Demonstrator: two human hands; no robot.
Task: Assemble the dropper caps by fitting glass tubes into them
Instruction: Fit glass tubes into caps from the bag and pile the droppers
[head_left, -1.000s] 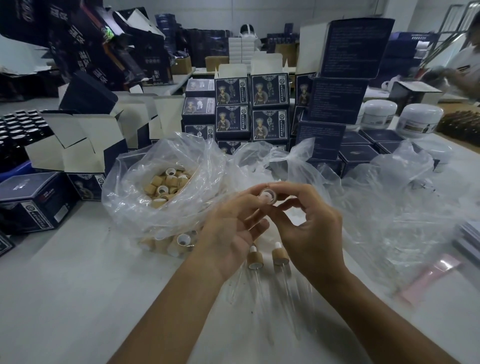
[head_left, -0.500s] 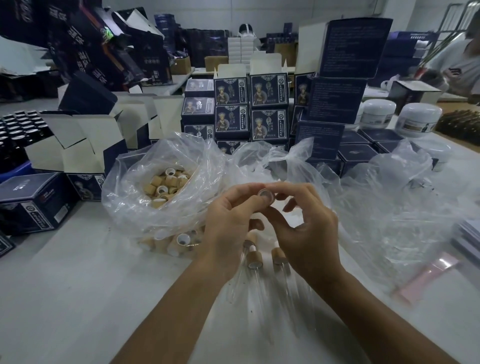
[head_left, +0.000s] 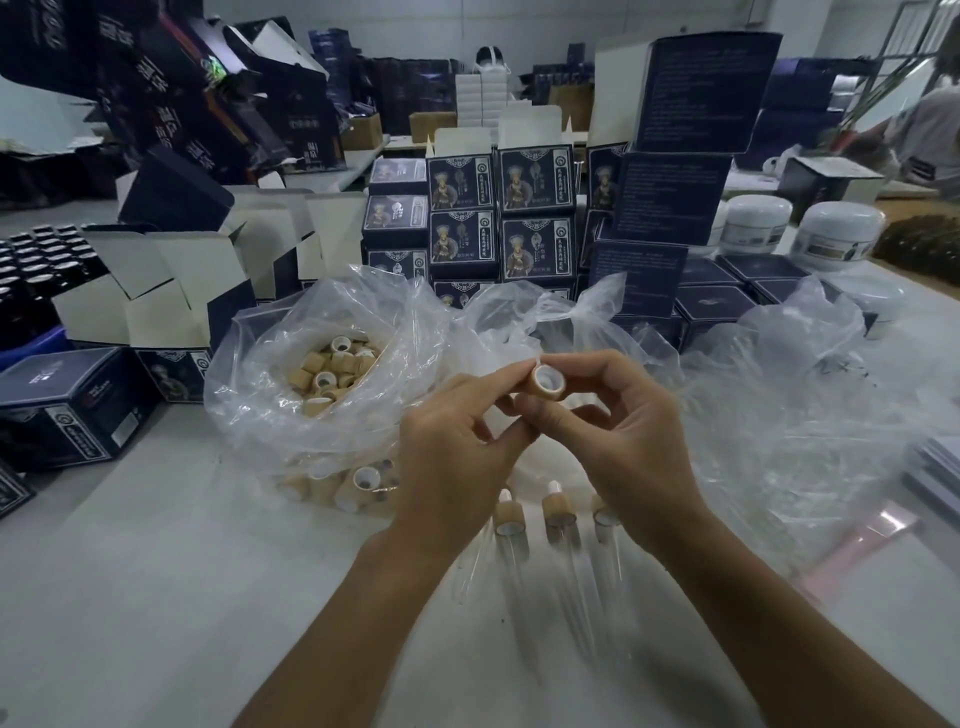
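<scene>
Both hands are meeting above the white table (head_left: 156, 597), pinching one bamboo dropper cap (head_left: 546, 382) between them. The left hand (head_left: 457, 447) is gripping it with thumb and forefinger, its other fingers curling loosely beneath; the right hand (head_left: 623, 441) is holding the cap's far side with thumb and forefinger, remaining fingers arching over. The cap's white-lined open mouth is facing the camera. At six o'clock from the cap, three assembled droppers (head_left: 558, 512) with glass tubes are lying side by side on the table. At nine o'clock, a clear plastic bag (head_left: 270, 415) of loose caps is sitting open; crumpled plastic (head_left: 805, 415) is lying at three o'clock.
</scene>
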